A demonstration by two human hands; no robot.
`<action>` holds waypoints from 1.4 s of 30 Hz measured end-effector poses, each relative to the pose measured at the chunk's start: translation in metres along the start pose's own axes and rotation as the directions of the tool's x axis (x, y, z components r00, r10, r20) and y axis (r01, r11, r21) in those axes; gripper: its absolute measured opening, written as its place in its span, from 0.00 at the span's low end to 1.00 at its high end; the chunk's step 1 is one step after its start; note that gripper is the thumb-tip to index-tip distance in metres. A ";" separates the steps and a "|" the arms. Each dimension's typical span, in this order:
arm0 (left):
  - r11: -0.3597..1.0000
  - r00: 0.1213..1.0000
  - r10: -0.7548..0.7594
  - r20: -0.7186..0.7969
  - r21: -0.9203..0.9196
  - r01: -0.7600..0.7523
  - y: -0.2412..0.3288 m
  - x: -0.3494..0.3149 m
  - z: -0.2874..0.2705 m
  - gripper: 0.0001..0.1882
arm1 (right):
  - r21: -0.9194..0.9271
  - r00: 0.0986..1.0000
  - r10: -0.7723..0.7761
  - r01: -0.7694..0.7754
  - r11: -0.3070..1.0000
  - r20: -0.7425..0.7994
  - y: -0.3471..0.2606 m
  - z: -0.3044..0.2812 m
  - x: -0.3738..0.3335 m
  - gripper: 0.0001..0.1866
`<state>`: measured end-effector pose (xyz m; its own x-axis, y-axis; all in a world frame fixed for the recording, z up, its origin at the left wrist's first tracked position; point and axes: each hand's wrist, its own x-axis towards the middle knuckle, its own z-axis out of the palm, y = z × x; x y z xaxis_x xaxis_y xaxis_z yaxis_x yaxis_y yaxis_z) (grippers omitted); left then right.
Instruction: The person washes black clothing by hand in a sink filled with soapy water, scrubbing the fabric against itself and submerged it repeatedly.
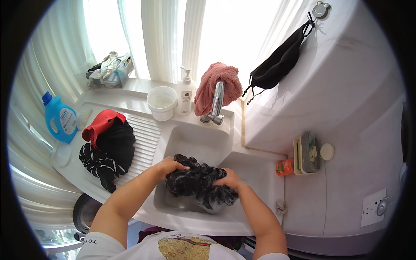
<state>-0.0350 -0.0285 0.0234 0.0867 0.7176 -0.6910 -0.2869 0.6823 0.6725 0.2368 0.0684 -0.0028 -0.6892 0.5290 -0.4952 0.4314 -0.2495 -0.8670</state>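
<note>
A dark, wet, bunched-up cloth [193, 178] with soapy suds on it is held over the white sink basin [193, 138]. Its exact kind of garment cannot be made out. My left hand [170, 167] grips its left end, thumb on top and the other fingers mostly hidden beneath. On the opposite end, my right hand [231, 180] is closed round the fabric. Below the cloth the basin's lower part is partly covered from view.
A red-and-black pile of clothes [115, 143] lies on the ribbed washboard [145, 138], left of the basin. Behind stand a blue detergent bottle [61, 119], white tub [162, 115], pump bottle [185, 95] and faucet [218, 99] draped with a pink towel [207, 89]. A soap caddy [305, 154] is at right.
</note>
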 end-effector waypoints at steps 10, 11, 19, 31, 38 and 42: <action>0.069 0.940 0.321 -0.119 0.992 0.102 -0.068 -0.015 0.048 0.62 | -0.855 0.970 0.156 -0.237 0.461 -0.185 0.011 0.082 -0.024 0.60; -0.161 0.913 0.408 -0.010 0.983 0.083 -0.080 -0.006 0.047 0.62 | -0.904 0.979 0.129 -0.194 0.380 -0.156 0.015 0.087 -0.016 0.60; -0.236 0.963 0.268 -0.016 0.968 0.082 -0.084 0.077 0.048 0.60 | -0.977 0.997 0.060 -0.059 0.206 -0.048 0.048 0.078 0.049 0.34; 0.126 0.952 0.306 -0.030 0.992 -0.009 -0.039 0.113 0.011 0.25 | -0.689 0.950 -0.041 -0.194 0.698 -0.309 0.044 0.042 0.098 0.22; 0.583 0.992 0.123 -0.014 0.810 -0.061 -0.001 0.010 0.009 0.29 | -0.035 0.985 0.168 -0.166 0.985 0.049 -0.007 0.001 0.016 0.22; 0.321 0.904 0.425 -0.052 0.942 -0.097 -0.024 -0.037 0.042 0.32 | -0.067 0.972 -0.118 0.106 0.992 -0.202 0.004 0.030 -0.025 0.30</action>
<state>0.0087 -0.0653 0.0441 -0.0930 0.9312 -0.3524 0.7984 0.2812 0.5324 0.2386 0.0300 0.0046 -0.6032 0.7077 -0.3679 0.3937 -0.1369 -0.9090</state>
